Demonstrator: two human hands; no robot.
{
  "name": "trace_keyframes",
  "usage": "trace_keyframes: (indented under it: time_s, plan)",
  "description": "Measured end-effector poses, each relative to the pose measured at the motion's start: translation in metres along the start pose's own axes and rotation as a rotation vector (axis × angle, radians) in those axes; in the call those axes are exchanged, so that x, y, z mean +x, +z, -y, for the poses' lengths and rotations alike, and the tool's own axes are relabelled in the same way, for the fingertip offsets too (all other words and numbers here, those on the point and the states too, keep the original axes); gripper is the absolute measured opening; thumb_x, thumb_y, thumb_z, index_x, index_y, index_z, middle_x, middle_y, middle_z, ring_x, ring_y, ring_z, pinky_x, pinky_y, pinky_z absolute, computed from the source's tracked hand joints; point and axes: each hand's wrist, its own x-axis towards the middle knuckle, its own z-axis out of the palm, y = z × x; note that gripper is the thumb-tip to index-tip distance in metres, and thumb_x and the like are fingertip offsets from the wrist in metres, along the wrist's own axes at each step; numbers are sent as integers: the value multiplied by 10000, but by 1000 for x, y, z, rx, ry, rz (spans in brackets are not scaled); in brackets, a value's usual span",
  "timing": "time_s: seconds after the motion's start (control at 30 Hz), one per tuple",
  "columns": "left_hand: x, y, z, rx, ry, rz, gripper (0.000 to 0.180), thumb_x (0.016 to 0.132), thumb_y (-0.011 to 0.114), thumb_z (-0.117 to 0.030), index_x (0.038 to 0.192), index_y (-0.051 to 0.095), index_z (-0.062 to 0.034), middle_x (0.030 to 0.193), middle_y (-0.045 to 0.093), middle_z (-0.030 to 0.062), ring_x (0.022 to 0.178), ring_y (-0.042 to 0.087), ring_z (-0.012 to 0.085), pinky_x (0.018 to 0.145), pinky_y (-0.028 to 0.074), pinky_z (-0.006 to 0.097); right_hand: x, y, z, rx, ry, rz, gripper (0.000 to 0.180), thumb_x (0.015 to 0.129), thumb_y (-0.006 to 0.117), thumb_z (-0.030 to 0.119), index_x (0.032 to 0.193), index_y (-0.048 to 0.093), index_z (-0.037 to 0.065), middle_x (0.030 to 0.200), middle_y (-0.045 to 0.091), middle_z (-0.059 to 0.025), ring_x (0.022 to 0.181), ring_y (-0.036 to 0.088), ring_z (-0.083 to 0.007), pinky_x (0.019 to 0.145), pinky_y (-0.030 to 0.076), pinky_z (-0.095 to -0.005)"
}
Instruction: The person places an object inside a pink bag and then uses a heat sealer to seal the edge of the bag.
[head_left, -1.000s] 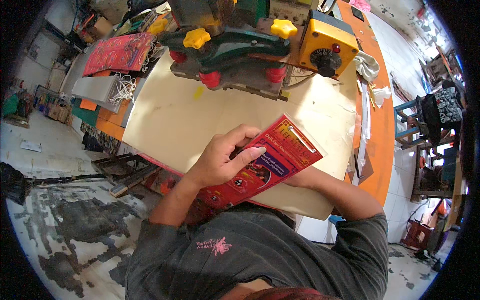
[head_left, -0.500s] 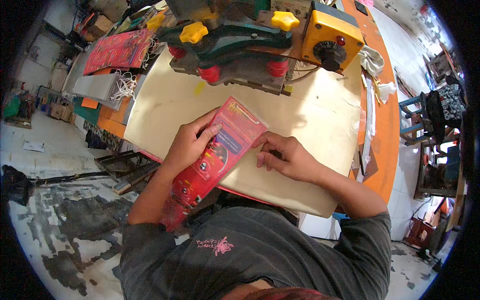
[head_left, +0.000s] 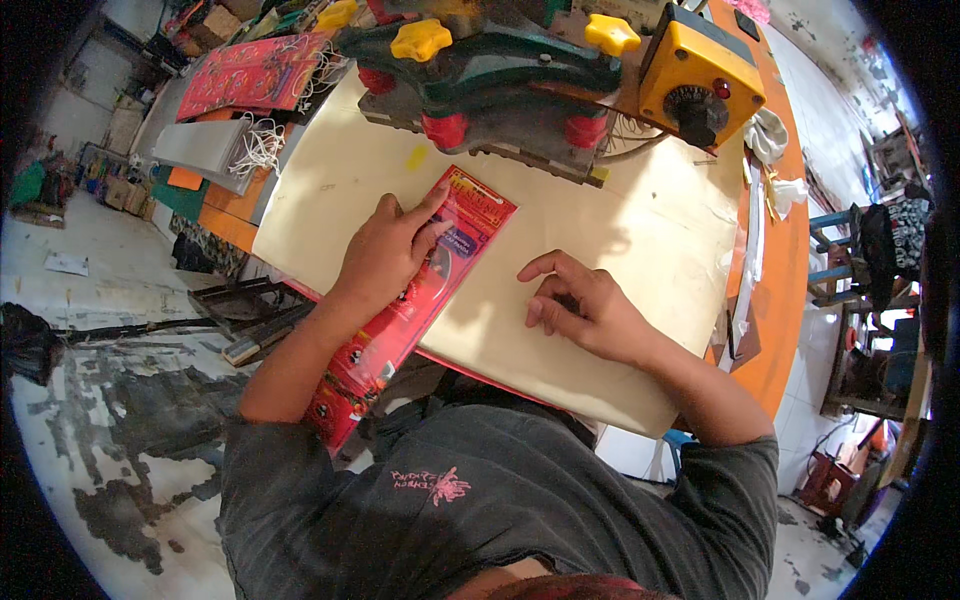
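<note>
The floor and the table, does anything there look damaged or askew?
The floor at lower left has ragged dark patches breaking its pale surface, perhaps wear. The red printed strip is slanted, its lower end beyond the cream sheet.

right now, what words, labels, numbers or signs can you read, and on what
I won't copy wording, only place it.
Red packet in left hand: gold lettering near top, blurred; pale print on purple, too small.
Dark shirt: pink lettering beside a pink motif, upside down.
Dial on yellow box: marks too small to read.
</note>
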Motion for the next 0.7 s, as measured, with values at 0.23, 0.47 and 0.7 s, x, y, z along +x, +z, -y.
trace_keyframes:
  time_s: [0.23, 0.47, 0.7]
  plan:
    - [-4, 9, -10, 268, 61, -129, 570, 1049, 698, -349, 1599, 560, -301, 1305, 529, 225, 1040, 666, 421, 933, 574, 517, -1, 0, 0, -10, 1, 7, 264, 1074, 652, 92, 1321, 568, 50, 878, 789, -114, 774, 773, -219, 730, 598, -364]
    - [13, 25, 5, 187, 460, -262, 551, 977, 693, -98, 1519, 606, -55, 1677, 465, 189, 1475, 528, 414, 1219, 450, 509, 0, 1, -4, -19, -24, -4, 258, 1071, 656, 100, 1315, 594, 45, 879, 786, -102, 750, 757, -204, 725, 590, -355]
    - [15, 33, 8, -135, 489, -196, 544, 962, 621, 30, 1502, 609, -24, 1582, 580, 189, 1502, 520, 370, 1277, 410, 480, 2, 1, -3, -12, -6, 6, 258, 1062, 660, 89, 1309, 602, 43, 881, 783, -95, 751, 746, -185, 734, 580, -346]
